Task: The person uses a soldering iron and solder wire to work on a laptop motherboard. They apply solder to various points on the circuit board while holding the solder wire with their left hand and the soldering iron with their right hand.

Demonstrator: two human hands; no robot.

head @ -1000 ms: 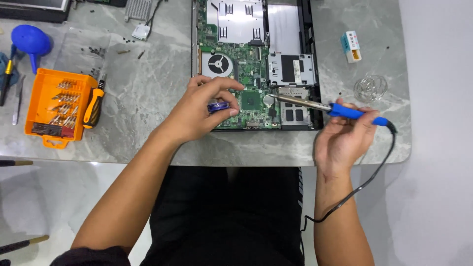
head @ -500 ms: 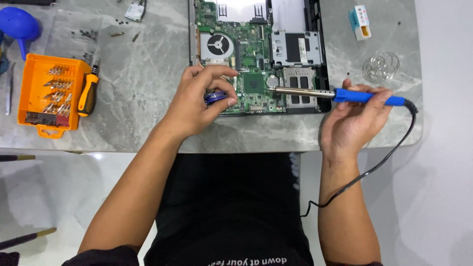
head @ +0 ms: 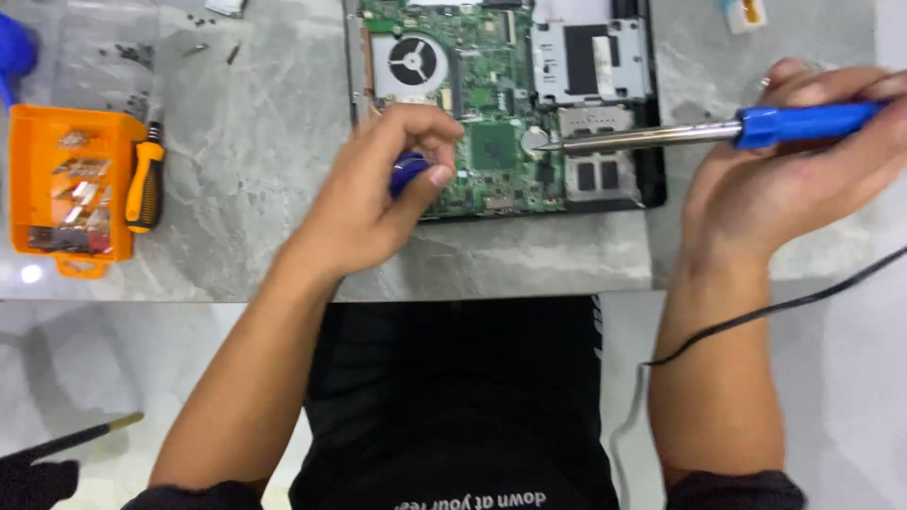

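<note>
Soldering iron lies nearly level, long axis running right to left — tip on the green circuit board of the opened laptop on the counter. Right hand is closed around its blue handle. Left hand — nearer the tip, just left of it — pinches a small blue object.

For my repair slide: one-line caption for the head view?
Right hand aims a blue-handled soldering iron at an opened laptop's board; left hand grips a small blue object.
</note>
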